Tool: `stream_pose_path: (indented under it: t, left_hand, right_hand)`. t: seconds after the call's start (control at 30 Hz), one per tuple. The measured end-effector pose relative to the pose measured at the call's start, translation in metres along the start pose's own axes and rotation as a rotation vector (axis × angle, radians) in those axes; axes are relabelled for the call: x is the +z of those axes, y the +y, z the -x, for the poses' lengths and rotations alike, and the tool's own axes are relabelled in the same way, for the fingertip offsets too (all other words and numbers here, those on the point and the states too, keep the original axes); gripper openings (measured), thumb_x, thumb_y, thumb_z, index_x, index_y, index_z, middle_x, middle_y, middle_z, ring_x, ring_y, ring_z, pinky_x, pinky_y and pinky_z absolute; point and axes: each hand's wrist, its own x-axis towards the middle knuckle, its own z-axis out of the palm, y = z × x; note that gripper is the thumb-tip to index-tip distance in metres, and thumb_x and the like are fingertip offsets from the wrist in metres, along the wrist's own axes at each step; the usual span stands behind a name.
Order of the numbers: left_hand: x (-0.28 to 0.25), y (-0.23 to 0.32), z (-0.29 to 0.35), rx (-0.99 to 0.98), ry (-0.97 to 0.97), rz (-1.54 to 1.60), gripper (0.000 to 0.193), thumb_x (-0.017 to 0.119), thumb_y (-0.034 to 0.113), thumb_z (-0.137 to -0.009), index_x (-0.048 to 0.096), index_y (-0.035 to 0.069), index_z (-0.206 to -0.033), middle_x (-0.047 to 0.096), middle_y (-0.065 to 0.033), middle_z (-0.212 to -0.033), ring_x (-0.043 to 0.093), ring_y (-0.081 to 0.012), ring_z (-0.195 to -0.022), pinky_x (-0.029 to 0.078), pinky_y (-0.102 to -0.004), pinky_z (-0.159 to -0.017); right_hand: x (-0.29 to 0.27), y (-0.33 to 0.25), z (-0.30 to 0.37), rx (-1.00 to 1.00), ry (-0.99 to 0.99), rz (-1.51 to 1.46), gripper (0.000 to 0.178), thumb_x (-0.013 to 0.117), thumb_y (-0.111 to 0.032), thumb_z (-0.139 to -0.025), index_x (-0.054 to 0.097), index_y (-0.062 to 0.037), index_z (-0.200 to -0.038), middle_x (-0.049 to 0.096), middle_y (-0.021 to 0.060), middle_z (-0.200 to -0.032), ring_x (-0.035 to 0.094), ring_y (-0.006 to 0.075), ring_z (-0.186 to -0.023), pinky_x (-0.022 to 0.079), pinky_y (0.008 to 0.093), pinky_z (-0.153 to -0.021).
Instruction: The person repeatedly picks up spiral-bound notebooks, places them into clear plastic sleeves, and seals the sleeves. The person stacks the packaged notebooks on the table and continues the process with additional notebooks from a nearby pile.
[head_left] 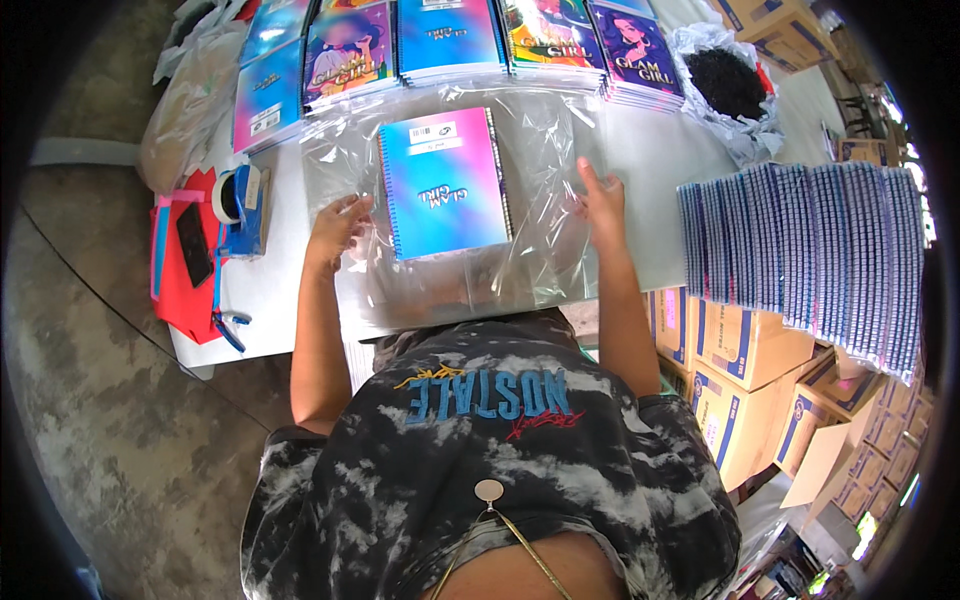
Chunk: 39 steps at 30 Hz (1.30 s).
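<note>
Spiral-bound notebook (445, 185) lies flat near the middle of a clear plastic film (550, 190), between the two hands and apart from both. Left hand (340, 230): fingers partly curled, fingertips at the left side of the film; whether they pinch it cannot be told. Right hand (603, 205): partly open, index finger extended, thumb apart from it and at the right side of the film; no object is seen in the grasp.

The notebook cover is smooth, rectangular, blue blending to pink, with a white label panel near the far edge and a coil along the left edge. The film is glossy and wrinkled, spread over a white table (265, 305). Beyond its far edge stand stacks of notebooks (450, 45) with glossy illustrated and blue-pink covers.

Left of the film, a dark phone (194, 243) rests on red sheets (185, 305), just beside a blue tape dispenser (250, 225) fitted with a tape roll. At far right, a crumpled whitish plastic bag (748, 140) contains black material (725, 82). Nearer, a long row of coil-bound books (800, 250) stands above cardboard boxes (755, 345), whose contents are hidden.
</note>
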Motion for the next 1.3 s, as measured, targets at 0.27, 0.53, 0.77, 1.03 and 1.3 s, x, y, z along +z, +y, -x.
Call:
stream_pose_path:
  t: [0.27,0.53,0.77,1.03,1.3]
  left_hand:
    - [-0.009,0.028,0.018,0.345,-0.25,-0.14,0.022,0.062,0.023,-0.085,0.056,0.006,-0.072,0.052,0.0015,-0.065,0.046,-0.0069,-0.058,0.036,-0.0215,-0.055]
    - [0.044,0.06,0.015,0.731,-0.289,-0.133,0.017,0.065,0.015,-0.081,0.059,0.006,-0.067,0.047,-0.0084,-0.124,0.046,-0.0169,-0.109,0.032,-0.0311,-0.094]
    - [0.13,0.004,0.003,0.966,0.044,-0.841,0.026,0.057,0.014,-0.08,0.057,0.007,-0.105,0.015,-0.0144,-0.149,0.004,-0.0316,-0.139,0.002,-0.0418,-0.11]
    - [0.057,0.033,-0.042,0.659,-0.242,-0.065,0.057,0.046,0.002,-0.072,0.038,0.003,-0.129,0.041,-0.0137,-0.134,0.045,-0.0249,-0.117,0.037,-0.0348,-0.095]
    - [0.084,0.175,-0.15,1.039,0.129,-1.144,0.056,0.061,0.059,-0.073,0.065,0.007,-0.093,0.066,-0.0095,-0.074,0.063,-0.0267,-0.068,0.048,-0.0358,-0.066]
  right_hand:
    - [-0.032,-0.053,-0.012,-0.099,-0.622,0.281,0.038,0.071,-0.035,-0.075,0.065,-0.0011,-0.093,0.056,-0.0004,-0.079,0.047,0.0062,-0.064,0.037,0.0205,-0.06]
    - [0.008,-0.06,-0.006,-0.645,-0.792,0.268,0.024,0.067,-0.023,-0.079,0.063,0.0006,-0.081,0.06,0.0123,-0.1,0.052,0.017,-0.1,0.039,0.0323,-0.085]
    - [0.099,-0.004,0.037,-0.755,-0.686,-0.213,0.018,0.06,-0.018,-0.08,0.062,-0.0001,-0.077,0.02,0.0259,-0.143,0.012,0.0349,-0.137,0.009,0.0436,-0.108]
    - [0.104,-0.022,0.059,-0.977,-0.555,0.677,0.02,0.06,-0.025,-0.079,0.061,-0.007,-0.071,0.019,0.0254,-0.144,0.012,0.0391,-0.136,0.005,0.0472,-0.109]
    - [0.106,-0.018,0.059,-1.011,-0.537,0.689,0.017,0.059,-0.024,-0.078,0.062,-0.0074,-0.074,0.02,0.0237,-0.144,0.013,0.0354,-0.136,0.006,0.0469,-0.11]
